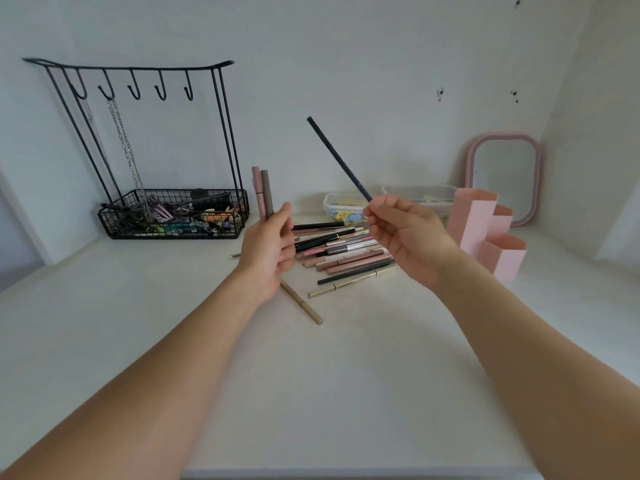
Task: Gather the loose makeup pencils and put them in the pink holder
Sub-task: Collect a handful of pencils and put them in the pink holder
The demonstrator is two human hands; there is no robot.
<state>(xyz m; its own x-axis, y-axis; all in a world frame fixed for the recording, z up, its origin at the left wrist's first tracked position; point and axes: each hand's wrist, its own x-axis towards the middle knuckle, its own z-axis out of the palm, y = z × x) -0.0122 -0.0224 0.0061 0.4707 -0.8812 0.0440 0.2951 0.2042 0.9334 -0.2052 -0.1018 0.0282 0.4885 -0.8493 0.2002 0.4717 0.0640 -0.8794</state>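
Pinching slim dark pencil (338,158), right hand (410,237) | left hand (268,252) gripping two pencils (263,192)

White tabletop (173,323), wall behind. Left hand (268,251): closed round two upright pencils, one pink (257,188), one grey-brown (266,192). Right hand (405,233): fingertips pinch the lower end of a dark pencil (337,157), its top leaning left. Loose pencil pile (341,251): on the surface between the hands, toward the back edge. Two gold pencils (301,301) lie nearer. Pink holder (485,230): right of pile, stepped compartments. Black wire basket with hook rail (173,216): back left corner, holding clips; chains hang from hooks. Two clear boxes (341,206): behind pile. Pink-framed mirror (502,178): back right corner, leaning on wall.
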